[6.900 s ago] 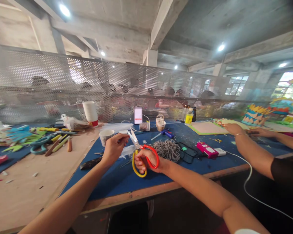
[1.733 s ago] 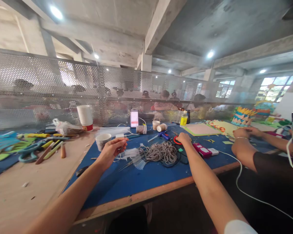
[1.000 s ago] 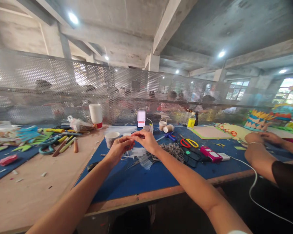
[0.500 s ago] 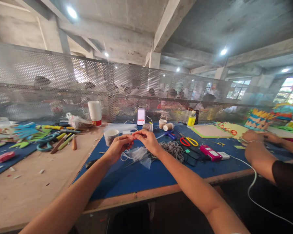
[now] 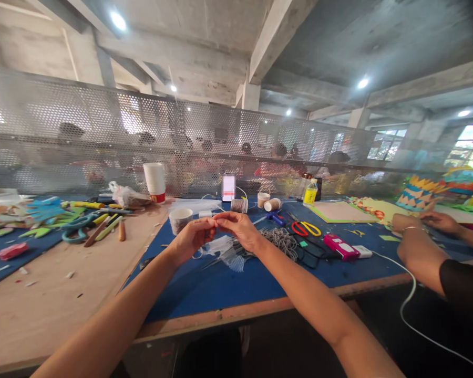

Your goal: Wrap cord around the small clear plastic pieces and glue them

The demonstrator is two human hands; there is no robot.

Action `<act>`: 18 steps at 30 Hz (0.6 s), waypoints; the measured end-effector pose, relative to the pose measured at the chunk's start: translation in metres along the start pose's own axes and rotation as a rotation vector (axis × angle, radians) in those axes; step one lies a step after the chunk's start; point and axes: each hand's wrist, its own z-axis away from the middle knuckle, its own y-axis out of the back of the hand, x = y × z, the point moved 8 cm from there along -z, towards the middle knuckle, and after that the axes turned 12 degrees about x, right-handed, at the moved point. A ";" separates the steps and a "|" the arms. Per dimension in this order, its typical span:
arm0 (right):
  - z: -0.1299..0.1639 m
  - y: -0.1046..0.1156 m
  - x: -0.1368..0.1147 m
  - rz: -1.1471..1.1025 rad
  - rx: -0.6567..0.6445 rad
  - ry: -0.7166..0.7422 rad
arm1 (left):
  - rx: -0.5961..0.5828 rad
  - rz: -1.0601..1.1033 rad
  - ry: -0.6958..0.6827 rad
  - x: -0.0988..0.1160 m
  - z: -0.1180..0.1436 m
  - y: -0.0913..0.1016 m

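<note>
Over the blue mat [image 5: 260,294], my left hand [image 5: 193,237] and my right hand [image 5: 238,230] meet with their fingertips pinched together. Whatever lies between the fingers is too small to make out. Sheer white mesh [image 5: 228,254] spreads on the mat just below them. Beside my right wrist is a heap of grey cord [image 5: 279,242]. A paper cup [image 5: 180,220] stands behind my left hand. Past my right hand, a cord-wrapped cup [image 5: 239,206] lies near an upright phone [image 5: 228,188] with a lit screen.
Scissors with red and yellow handles [image 5: 307,228], a blue glue gun [image 5: 276,217] and a pink power bank [image 5: 341,247] lie to the right. Left are stacked paper cups [image 5: 155,182] and several tools [image 5: 102,229]. A co-worker's arm [image 5: 421,247] reaches in at right. A perforated screen [image 5: 197,152] runs behind.
Both hands stay close together, and their fingertips have drawn slightly tighter against each other. The co-worker's hands have shifted a little at the right. The view has moved very slightly.
</note>
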 end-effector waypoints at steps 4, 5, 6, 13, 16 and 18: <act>-0.001 0.002 0.004 -0.025 0.050 -0.030 | 0.000 0.003 -0.014 0.001 0.001 -0.001; -0.001 0.002 0.006 -0.037 0.057 -0.038 | -0.001 0.003 -0.021 0.002 0.002 -0.002; -0.001 0.002 0.007 -0.053 0.061 -0.045 | -0.003 0.003 -0.025 0.002 0.002 -0.002; -0.001 -0.002 0.012 -0.172 0.076 -0.063 | 0.021 0.027 -0.088 0.001 0.001 -0.001; -0.001 -0.002 0.011 -0.183 0.102 -0.040 | 0.032 0.035 -0.094 -0.001 -0.001 0.000; 0.000 -0.003 0.011 -0.176 0.094 -0.036 | 0.012 0.055 -0.078 -0.002 -0.001 -0.001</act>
